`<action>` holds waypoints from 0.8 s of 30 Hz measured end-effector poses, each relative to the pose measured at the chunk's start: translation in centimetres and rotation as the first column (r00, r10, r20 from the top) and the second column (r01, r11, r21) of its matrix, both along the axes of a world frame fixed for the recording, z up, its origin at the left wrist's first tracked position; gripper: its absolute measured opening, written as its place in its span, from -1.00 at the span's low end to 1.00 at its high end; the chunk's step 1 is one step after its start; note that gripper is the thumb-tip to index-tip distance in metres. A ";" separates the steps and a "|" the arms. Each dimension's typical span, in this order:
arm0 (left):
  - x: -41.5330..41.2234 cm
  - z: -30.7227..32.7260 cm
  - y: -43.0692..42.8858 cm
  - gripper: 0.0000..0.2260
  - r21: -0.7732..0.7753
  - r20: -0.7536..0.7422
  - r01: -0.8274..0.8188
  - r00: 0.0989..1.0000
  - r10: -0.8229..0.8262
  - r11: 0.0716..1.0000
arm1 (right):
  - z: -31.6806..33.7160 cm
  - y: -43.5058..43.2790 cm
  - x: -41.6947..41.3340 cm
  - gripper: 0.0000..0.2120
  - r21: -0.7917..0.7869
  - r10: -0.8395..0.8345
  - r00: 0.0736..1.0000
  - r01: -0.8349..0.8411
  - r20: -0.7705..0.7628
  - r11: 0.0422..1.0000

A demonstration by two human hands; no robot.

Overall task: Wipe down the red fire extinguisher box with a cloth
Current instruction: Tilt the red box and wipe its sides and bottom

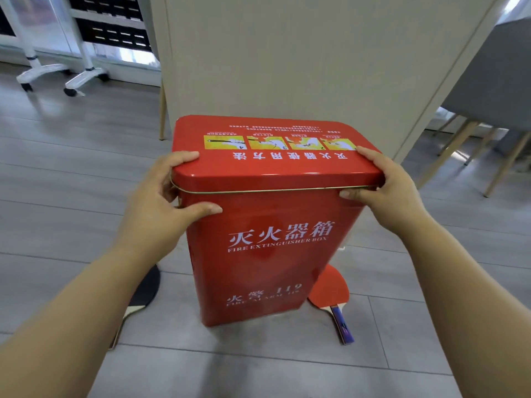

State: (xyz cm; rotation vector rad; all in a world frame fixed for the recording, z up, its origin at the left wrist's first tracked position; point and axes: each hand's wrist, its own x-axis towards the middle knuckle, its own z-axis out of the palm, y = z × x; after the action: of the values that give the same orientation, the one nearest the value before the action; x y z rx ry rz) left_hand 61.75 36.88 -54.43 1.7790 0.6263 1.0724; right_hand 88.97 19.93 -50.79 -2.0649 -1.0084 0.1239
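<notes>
Though not yet wiping, grips the box (267, 248) at its two top corners in the head view. Left hand (161, 202): fingers curled over the lid (275, 165) edge, thumb pressed on the front face. Right hand (385, 185): same clamp at the other corner, fingers on top, thumb just under the rim. Probably holds it so to steady or shift it, perhaps to draw it clear of the panel (316, 53) just behind and reach every side. Stands on the floor (57, 225) between the arms, front lettering toward the camera. Looks slightly tipped, with the base blurred, so cannot tell whether it is fully down. Shows no cloth anywhere, which puts the task at its very start and calls for fetching one first. Has a red paddle (330, 288) by the base on the right and a black paddle (145, 291) on the left, partly under the arm. Could catch either if slid sideways.
</notes>
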 end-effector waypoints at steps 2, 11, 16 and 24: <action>0.3 0.2 0.5 -0.35 0.008 0.003 -0.017 1.000 0.017 1.000 | -0.4 -0.3 -0.3 -0.23 0.010 0.011 1.000 -0.011 0.018 1.000; 2.3 0.4 5.0 -0.33 -0.021 -0.068 0.069 0.995 -0.070 0.997 | -1.0 -0.2 -2.5 -0.28 0.038 -0.101 0.994 0.100 0.035 0.994; 4.7 0.6 7.9 -0.33 -0.003 -0.076 0.104 0.992 -0.104 0.995 | -1.3 0.7 -2.8 -0.29 0.054 -0.173 0.985 0.171 0.027 0.984; 4.7 0.0 6.8 -0.37 0.063 -0.084 0.059 0.995 -0.054 0.996 | -0.8 1.9 -0.6 -0.25 0.067 -0.173 0.985 0.171 0.014 0.983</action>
State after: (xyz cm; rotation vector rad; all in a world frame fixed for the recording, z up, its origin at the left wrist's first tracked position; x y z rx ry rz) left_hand 66.45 43.64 -54.45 1.8943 0.5928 0.9956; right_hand 88.32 21.83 -51.60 -2.0861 -0.8302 -0.0192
